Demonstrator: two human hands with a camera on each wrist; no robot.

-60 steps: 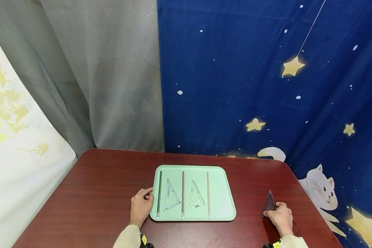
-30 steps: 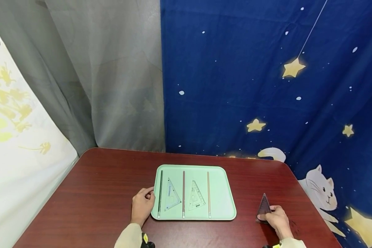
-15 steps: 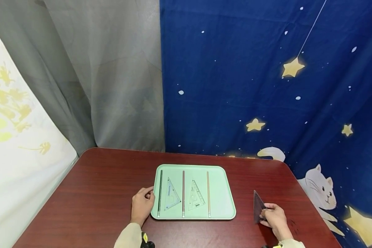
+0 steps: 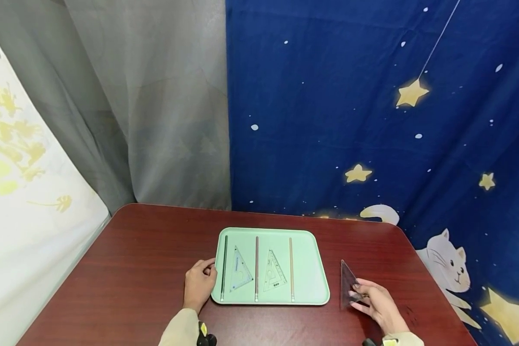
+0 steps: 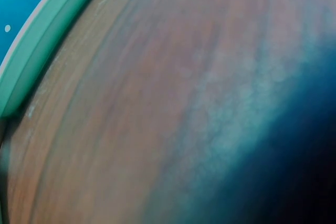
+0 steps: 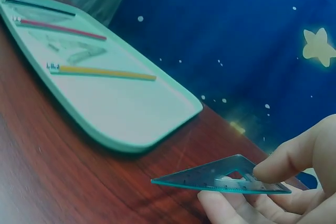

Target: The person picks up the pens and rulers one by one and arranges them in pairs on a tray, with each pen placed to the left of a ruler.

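Note:
My right hand (image 4: pixel 378 303) pinches a dark see-through set square (image 6: pixel 226 177) between thumb and fingers, right of the tray. In the head view the set square's tip points away from me. My left hand (image 4: pixel 200 283) rests at the left rim of the pale green tray (image 4: pixel 313 269), its index finger along the edge. On the tray lie a dark pencil (image 4: pixel 224 269), a red pencil (image 4: pixel 256 269) and a light yellow pencil (image 4: pixel 291 269), spaced apart. Between them lie two clear set squares, the left one (image 4: pixel 240 276) bluish and the right one (image 4: pixel 275 276) with black markings.
The tray stands on a reddish-brown table (image 4: pixel 155 240). A blue starry curtain (image 4: pixel 311 120) and a grey curtain (image 4: pixel 177 120) hang behind it. A white patterned cloth (image 4: pixel 34 230) hangs at the left.
My right hand has moved left toward the tray with the dark set square, which has turned and now shows more edge-on. The left hand has stayed at the tray's left rim.

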